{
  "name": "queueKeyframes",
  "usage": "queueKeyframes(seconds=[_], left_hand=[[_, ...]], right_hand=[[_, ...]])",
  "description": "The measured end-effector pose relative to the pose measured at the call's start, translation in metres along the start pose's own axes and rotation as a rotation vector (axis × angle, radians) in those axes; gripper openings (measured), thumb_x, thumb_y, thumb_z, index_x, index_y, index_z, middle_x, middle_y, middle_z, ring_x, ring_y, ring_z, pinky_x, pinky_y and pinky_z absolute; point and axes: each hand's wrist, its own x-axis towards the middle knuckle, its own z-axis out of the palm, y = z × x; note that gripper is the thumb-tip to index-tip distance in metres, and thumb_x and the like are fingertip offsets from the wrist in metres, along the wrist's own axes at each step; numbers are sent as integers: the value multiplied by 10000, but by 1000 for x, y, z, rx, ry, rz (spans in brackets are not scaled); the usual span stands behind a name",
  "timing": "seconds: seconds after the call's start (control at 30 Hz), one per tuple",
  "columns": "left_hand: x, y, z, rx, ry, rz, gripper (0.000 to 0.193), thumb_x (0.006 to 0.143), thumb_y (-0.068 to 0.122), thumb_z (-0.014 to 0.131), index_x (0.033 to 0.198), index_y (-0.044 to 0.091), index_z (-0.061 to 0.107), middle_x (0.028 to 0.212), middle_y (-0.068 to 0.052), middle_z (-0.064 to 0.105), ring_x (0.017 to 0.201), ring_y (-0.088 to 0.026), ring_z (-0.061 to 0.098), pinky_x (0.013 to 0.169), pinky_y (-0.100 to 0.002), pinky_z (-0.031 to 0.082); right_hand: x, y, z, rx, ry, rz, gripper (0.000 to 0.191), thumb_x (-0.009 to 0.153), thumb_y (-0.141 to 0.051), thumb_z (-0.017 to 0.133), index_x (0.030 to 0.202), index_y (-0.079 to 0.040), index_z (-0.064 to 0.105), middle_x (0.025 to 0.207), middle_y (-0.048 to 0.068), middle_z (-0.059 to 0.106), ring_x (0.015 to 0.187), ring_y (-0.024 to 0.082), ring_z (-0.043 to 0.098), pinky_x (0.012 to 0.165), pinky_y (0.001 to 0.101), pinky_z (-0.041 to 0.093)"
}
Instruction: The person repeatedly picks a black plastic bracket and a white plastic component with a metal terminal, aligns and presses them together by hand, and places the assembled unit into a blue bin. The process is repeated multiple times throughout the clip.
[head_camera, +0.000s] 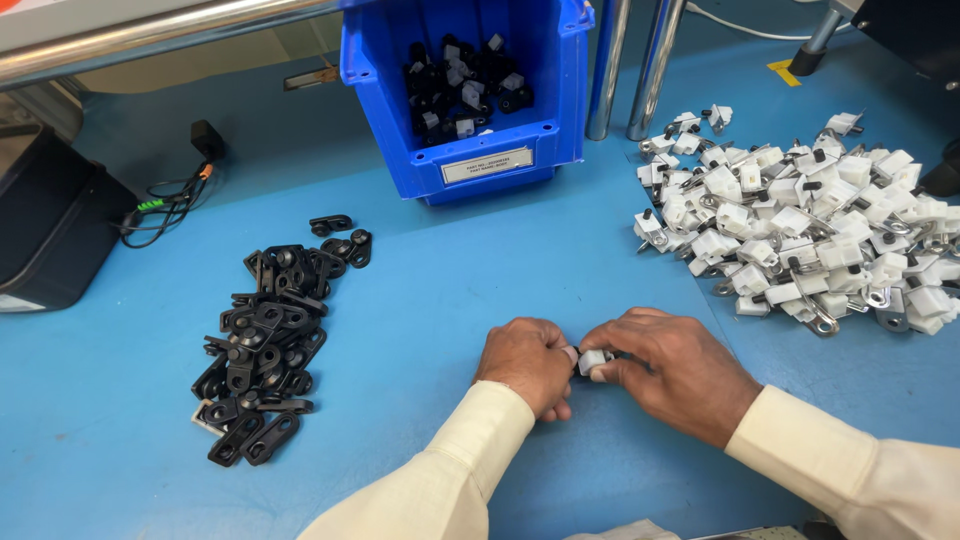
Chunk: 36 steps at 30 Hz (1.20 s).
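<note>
Item: small white plastic clip with a dark insert (592, 361), low on the blue desk (420, 300) at 6 o'clock. I see left hand (527, 365) and right hand (668, 372) both closed, pinching it. Risk: it pops loose and strays into the black bracket pile (268, 340) at 9 o'clock.

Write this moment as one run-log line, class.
left hand: pinching small white plastic block | right hand: gripping same block | pile of black plastic brackets: left | heap of white plastic parts: right | blue plastic bin: behind
</note>
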Motion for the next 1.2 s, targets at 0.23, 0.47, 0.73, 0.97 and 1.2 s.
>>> queueKeyframes(seconds=[0.23, 0.47, 0.73, 0.97, 1.2], left_hand=[[-7, -8, 12, 279, 261, 302, 148, 979, 202, 661, 959, 93, 759, 821, -106, 760, 646, -216, 709, 566, -344, 559], [-32, -16, 22, -344, 93, 60, 269, 847, 205, 804, 887, 3, 631, 794, -129, 720, 578, -191, 744, 438, -297, 587], [-20, -8, 18, -251, 86, 66, 445, 792, 356, 858, 790, -22, 625, 637, -120, 694, 485, -190, 716, 357, -275, 537], [-19, -1, 14, -89, 99, 70, 438, 774, 383, 859, 784, 24, 608, 647, -127, 699, 468, -188, 693, 337, -274, 499], [-13, -3, 11, -219, 61, 34, 319, 841, 236, 824, 775, 1, 619, 700, -152, 724, 528, -209, 737, 375, -279, 572]], right_hand=[[15, -13, -8, -40, -122, 260, 301, 774, -223, 841, 1067, -162, 806, 845, 53, 774, 758, 189, 742, 711, 344, 584], [19, -6, -9, 159, -110, 394, 328, 775, -207, 843, 1099, -159, 814, 814, 28, 828, 705, 118, 736, 704, 284, 597], [19, 17, 2, 422, -93, 448, 335, 773, -49, 783, 1105, -95, 798, 828, 43, 791, 714, 94, 698, 686, 261, 591], [25, 33, 6, 572, -155, 526, 280, 853, -24, 695, 1109, -74, 797, 841, 58, 796, 683, 100, 674, 591, 269, 553], [24, 28, 8, 602, -133, 594, 242, 900, -122, 717, 1124, -89, 803, 814, 36, 775, 633, 111, 605, 569, 260, 510]])
